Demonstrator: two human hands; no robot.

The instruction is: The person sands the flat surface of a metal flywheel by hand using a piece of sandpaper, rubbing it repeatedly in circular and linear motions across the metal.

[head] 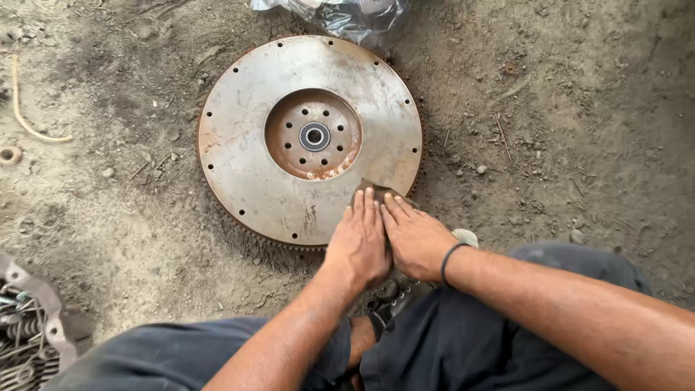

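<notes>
Both forearms reach forward from the bottom edge of the view, bare to the elbow, and converge near the middle — the left arm rising from the lower centre, the right one slanting in from the lower right corner. The left hand (360, 242) lies palm down with its fingers straight and held close together, and the right hand (414, 235) lies flat just beside it, touching along the inner edge, its fingers likewise extended and pointing up and slightly left. A thin dark band (447, 261) circles the right wrist — both hands press downward, neither curled into a grasp.
</notes>
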